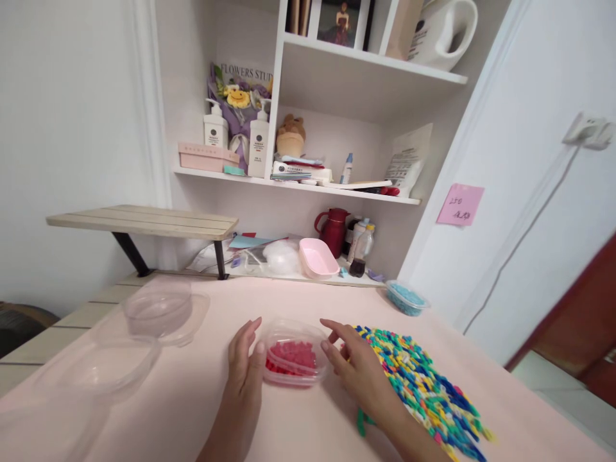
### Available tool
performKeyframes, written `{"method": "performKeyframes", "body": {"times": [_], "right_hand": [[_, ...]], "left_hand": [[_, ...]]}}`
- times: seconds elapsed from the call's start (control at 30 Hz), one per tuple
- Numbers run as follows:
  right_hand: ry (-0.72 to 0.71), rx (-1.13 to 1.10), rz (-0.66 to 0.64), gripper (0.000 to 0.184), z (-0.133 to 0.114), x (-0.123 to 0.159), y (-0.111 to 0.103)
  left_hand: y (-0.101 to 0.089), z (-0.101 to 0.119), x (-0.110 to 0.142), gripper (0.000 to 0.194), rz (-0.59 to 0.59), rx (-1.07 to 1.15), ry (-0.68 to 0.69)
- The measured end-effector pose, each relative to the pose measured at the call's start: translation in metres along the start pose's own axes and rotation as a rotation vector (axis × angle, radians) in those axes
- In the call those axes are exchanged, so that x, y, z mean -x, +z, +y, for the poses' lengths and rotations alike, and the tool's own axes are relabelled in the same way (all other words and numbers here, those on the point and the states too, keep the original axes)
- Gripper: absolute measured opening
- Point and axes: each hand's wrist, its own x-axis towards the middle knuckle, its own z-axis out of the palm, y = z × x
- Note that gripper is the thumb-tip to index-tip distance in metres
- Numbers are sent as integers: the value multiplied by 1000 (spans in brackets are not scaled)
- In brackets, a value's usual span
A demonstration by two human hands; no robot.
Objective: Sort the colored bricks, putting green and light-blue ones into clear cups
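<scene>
A clear plastic container (291, 359) of small red pieces stands on the pink tabletop between my hands. A clear edge runs across its top, perhaps a lid; whether it is closed down I cannot tell. At its left side is my left hand (246, 366), open, fingers stretched out and the thumb close to the wall. My right hand (359, 366) is open at the right side, its thumb and fingers apart near the rim. Beyond that hand spreads a pile of small multicoloured pieces (423, 391), partly covered by my forearm.
Clear containers (156, 308) and lids lie blurred along the left. A tub of light-blue pieces (407, 297) stands at the back right. Behind the table are a pink basin (318, 258), a red jug (333, 232) and bottles. A small raised wooden shelf (144, 221) juts out at left.
</scene>
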Motion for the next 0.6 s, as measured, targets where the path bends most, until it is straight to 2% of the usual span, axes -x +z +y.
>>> {"method": "performKeyframes", "body": {"times": [0.17, 0.37, 0.6], "right_hand": [[-62, -103, -13, 47, 3, 2, -2], [-158, -100, -157, 50, -1, 3, 1], [-224, -151, -233, 44, -9, 2, 1]], "left_hand": [[-4, -8, -4, 50, 14, -55, -86], [-3, -24, -9, 53, -6, -29, -107], [-7, -22, -8, 58, -68, -19, -166]]}}
